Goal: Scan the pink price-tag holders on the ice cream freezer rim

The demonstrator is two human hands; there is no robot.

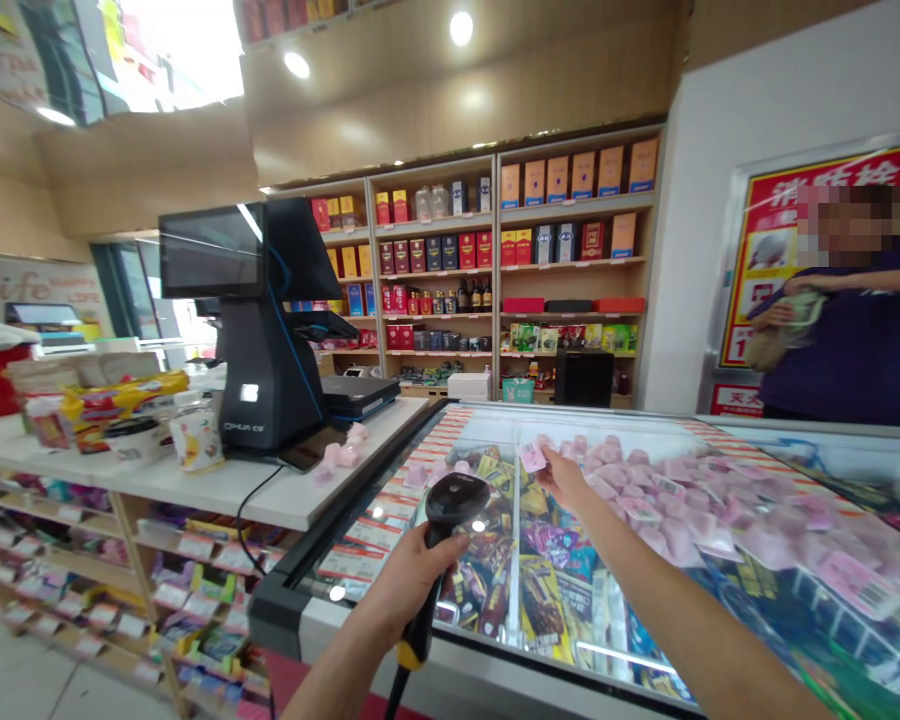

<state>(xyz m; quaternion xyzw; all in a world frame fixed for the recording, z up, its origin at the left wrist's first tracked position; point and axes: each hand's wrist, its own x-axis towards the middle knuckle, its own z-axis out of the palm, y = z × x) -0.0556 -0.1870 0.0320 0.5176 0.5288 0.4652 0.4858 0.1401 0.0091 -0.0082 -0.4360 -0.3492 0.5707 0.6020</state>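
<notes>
My left hand (414, 575) is wrapped round the grip of a black handheld barcode scanner (457, 497); its head tilts up over the near left part of the freezer and its cable runs down. My right hand (560, 476) pinches a small pink price tag (532, 456) by its edge, above the glass. Beside that hand, a large heap of pink tag holders (667, 500) lies on the freezer's glass top. A few more pink holders (341, 455) sit on the white counter by the register. Packaged ice creams (544, 600) show through the glass.
The glass-topped freezer (277, 605) has a dark raised frame. A black register (270, 370) stands on the white counter (285, 495) beside packaged snacks (124, 405). Boxed bottles fill shelves (495, 280) behind. Another person (847, 340) in dark clothing stands at the right.
</notes>
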